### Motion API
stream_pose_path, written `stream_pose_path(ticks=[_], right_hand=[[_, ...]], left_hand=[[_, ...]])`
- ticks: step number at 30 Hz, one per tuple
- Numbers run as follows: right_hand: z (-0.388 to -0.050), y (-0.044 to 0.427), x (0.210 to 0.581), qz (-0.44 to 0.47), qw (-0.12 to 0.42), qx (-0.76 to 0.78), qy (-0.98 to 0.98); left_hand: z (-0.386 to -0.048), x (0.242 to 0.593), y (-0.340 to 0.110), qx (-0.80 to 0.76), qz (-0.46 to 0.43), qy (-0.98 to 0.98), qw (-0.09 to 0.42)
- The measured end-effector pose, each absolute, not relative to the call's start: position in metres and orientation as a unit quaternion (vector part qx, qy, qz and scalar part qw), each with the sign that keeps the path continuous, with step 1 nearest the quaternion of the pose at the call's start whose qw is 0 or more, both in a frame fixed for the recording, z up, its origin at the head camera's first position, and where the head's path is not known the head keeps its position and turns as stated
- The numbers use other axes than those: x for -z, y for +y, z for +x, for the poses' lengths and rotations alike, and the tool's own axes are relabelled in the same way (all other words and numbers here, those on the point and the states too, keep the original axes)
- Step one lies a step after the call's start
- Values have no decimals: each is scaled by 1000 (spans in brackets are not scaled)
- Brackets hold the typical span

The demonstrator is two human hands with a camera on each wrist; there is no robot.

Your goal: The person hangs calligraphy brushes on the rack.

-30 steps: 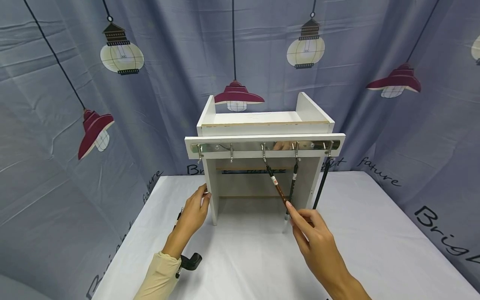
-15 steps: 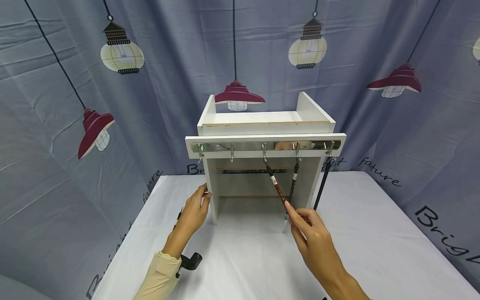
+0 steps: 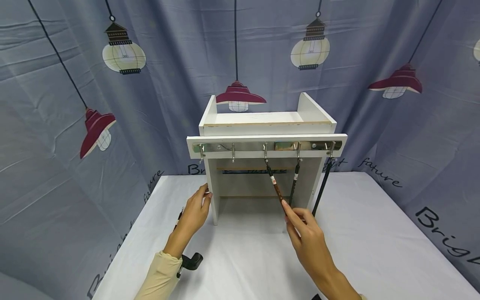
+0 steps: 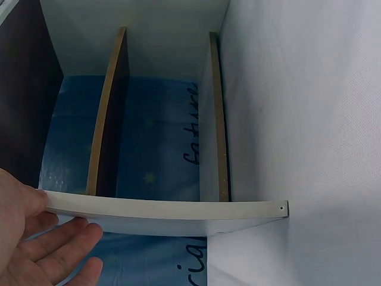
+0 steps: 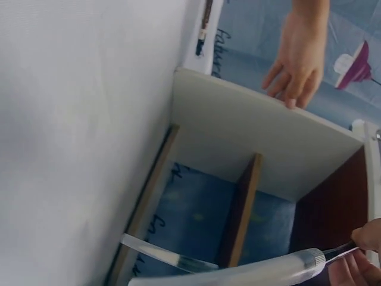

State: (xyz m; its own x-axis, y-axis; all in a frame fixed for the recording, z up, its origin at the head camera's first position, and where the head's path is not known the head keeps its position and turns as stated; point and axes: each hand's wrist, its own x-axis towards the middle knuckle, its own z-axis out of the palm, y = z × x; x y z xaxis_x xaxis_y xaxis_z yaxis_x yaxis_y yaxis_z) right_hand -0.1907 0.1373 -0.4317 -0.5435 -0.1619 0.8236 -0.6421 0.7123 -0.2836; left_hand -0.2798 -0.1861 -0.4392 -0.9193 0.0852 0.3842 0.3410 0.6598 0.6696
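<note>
In the head view, my right hand [image 3: 307, 239] pinches the lower part of a brown-handled brush [image 3: 276, 191], which hangs slanted from the middle hook. Up close in the right wrist view, its translucent cap [image 5: 238, 274] sticks out beyond my fingers. My left hand [image 3: 193, 212] touches the left side panel of a small white shelf unit [image 3: 213, 200]. Its thumb meets the panel's front edge and the fingers lie against the outer face, as the left wrist view shows. Several hooks line a metal strip [image 3: 243, 146] across the unit's front.
A black brush [image 3: 294, 179] and a black rod-like brush [image 3: 321, 189] hang from hooks further right. Another brush [image 3: 178, 217] lies on the white tablecloth [image 3: 240, 258], left of the unit. A patterned blue-grey curtain [image 3: 168, 83] stands behind.
My right hand has shifted slightly left with the lower end of the brown brush, which hangs a little steeper. My left hand stays at the panel.
</note>
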Motion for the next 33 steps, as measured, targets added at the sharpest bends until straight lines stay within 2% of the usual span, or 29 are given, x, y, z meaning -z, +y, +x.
stream_pose_path(ticks=[10,28,33], right_hand=[[-201,127,451,234,398,-310,-831],[-225,108,473,267,475,-317,-776],[-232,103,479,258,458,-331,-784]], left_hand=[[-279,440,-186,388,-122,-898,165],[-278,438,-185,397,-119,-895,162],[-278,438,-185,399,-118,-895,164]])
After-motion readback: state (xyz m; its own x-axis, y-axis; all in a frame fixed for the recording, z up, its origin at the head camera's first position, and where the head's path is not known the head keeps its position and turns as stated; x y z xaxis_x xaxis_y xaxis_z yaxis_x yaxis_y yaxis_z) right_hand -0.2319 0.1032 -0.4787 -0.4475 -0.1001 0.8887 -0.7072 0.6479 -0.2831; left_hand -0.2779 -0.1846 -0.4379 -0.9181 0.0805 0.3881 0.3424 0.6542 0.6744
